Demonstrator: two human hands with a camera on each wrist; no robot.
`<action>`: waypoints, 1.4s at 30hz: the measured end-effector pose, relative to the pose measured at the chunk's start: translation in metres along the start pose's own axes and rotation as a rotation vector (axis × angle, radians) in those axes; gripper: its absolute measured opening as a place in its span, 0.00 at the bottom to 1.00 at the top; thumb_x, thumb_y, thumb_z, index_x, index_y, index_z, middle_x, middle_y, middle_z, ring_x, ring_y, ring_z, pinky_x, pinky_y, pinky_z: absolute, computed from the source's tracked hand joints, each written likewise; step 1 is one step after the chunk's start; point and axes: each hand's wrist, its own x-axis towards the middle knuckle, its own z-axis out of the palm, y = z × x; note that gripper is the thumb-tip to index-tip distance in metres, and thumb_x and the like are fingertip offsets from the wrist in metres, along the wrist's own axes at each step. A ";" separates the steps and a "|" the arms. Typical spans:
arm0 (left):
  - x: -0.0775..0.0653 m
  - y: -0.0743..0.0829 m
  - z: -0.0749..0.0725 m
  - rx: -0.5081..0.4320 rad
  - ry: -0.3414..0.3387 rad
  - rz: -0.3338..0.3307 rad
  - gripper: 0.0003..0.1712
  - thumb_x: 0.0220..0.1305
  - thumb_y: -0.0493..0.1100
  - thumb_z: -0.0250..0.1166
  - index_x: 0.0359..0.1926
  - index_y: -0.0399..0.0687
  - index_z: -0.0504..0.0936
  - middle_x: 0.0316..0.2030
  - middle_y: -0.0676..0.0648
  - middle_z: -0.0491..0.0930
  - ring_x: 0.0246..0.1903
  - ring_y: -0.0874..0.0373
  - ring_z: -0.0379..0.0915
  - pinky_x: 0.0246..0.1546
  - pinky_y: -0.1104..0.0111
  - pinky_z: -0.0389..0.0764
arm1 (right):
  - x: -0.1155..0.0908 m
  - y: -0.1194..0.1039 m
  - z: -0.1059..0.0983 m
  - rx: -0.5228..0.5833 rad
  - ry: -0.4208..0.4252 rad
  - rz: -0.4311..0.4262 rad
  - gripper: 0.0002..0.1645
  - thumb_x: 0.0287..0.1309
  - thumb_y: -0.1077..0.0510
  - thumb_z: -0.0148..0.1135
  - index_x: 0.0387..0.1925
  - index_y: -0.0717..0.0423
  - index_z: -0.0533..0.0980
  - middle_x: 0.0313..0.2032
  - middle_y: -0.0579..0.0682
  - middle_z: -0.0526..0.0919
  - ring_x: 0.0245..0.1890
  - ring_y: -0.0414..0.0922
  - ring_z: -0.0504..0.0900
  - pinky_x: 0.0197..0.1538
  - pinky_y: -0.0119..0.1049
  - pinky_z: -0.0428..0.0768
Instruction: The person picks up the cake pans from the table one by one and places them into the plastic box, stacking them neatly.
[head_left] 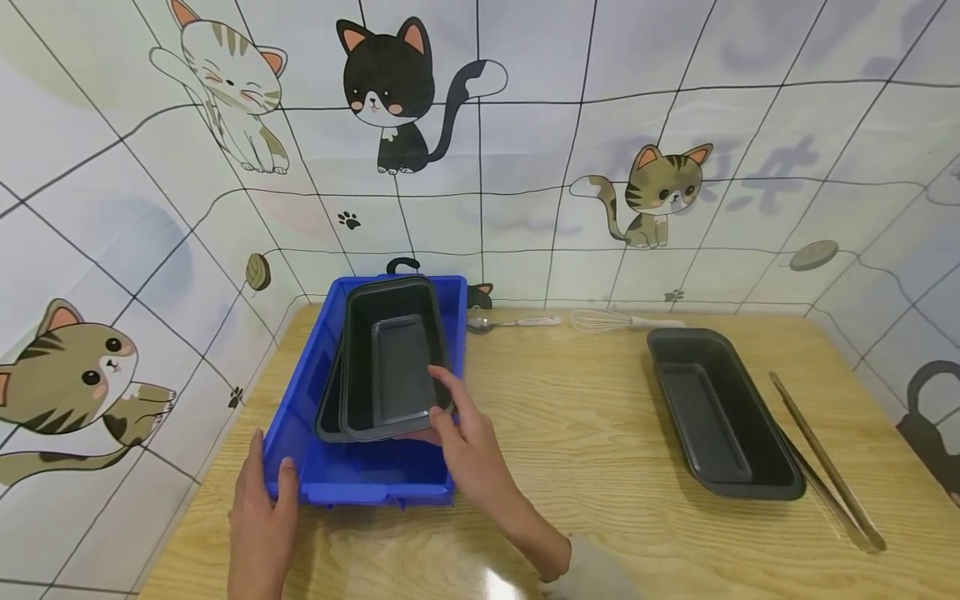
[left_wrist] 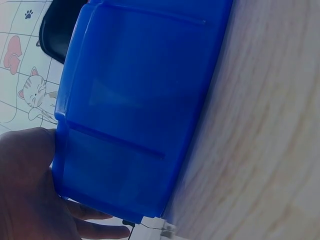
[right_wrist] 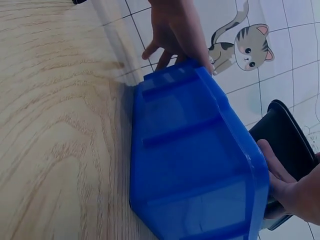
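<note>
My right hand (head_left: 476, 454) holds a dark loaf pan (head_left: 405, 367) by its near right corner, thumb and forefinger along the rim and the other fingers underneath. That pan is tilted over a blue plastic bin (head_left: 288, 417). A second dark pan (head_left: 330, 421) shows as a strip beneath it on the left, mostly hidden. At the bin's near left corner rests my left hand (head_left: 262, 517), its thumb by the front rim and its fingers spread along the outer left side. In the left wrist view the left hand (left_wrist: 25, 185) touches the bin's end with fairly straight fingers.
Another dark loaf pan (head_left: 712, 417) stands on the wooden table (head_left: 562, 433) at the right, with long metal tongs (head_left: 828, 467) beside it. A spoon (head_left: 517, 322) and a whisk (head_left: 622, 321) lie along the back, against the cat-patterned wall covering.
</note>
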 end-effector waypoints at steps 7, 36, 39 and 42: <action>0.001 0.000 0.000 0.011 -0.020 -0.012 0.41 0.89 0.54 0.44 0.91 0.48 0.42 0.84 0.23 0.49 0.82 0.20 0.47 0.78 0.22 0.46 | 0.014 0.003 0.020 -0.032 -0.037 0.068 0.34 0.85 0.61 0.44 0.86 0.49 0.59 0.21 0.57 0.81 0.31 0.44 0.92 0.18 0.29 0.51; 0.002 0.003 0.001 0.015 -0.031 -0.035 0.41 0.89 0.55 0.43 0.91 0.48 0.41 0.85 0.24 0.48 0.82 0.20 0.46 0.78 0.23 0.47 | 0.047 0.023 0.040 -0.184 -0.090 0.126 0.35 0.79 0.60 0.47 0.83 0.57 0.65 0.14 0.37 0.59 0.13 0.35 0.54 0.20 0.30 0.56; 0.002 0.002 0.001 0.016 -0.029 -0.036 0.40 0.90 0.54 0.43 0.91 0.48 0.41 0.85 0.24 0.48 0.82 0.20 0.47 0.78 0.24 0.51 | 0.051 0.035 0.041 -0.208 -0.109 0.127 0.33 0.79 0.62 0.49 0.82 0.59 0.67 0.11 0.40 0.66 0.10 0.36 0.54 0.19 0.29 0.56; 0.002 0.000 0.001 0.012 -0.026 -0.035 0.40 0.90 0.54 0.43 0.91 0.49 0.41 0.84 0.24 0.48 0.82 0.20 0.47 0.78 0.25 0.54 | 0.056 0.044 0.043 -0.273 -0.112 0.112 0.32 0.79 0.64 0.52 0.80 0.62 0.67 0.14 0.46 0.80 0.09 0.35 0.58 0.20 0.29 0.61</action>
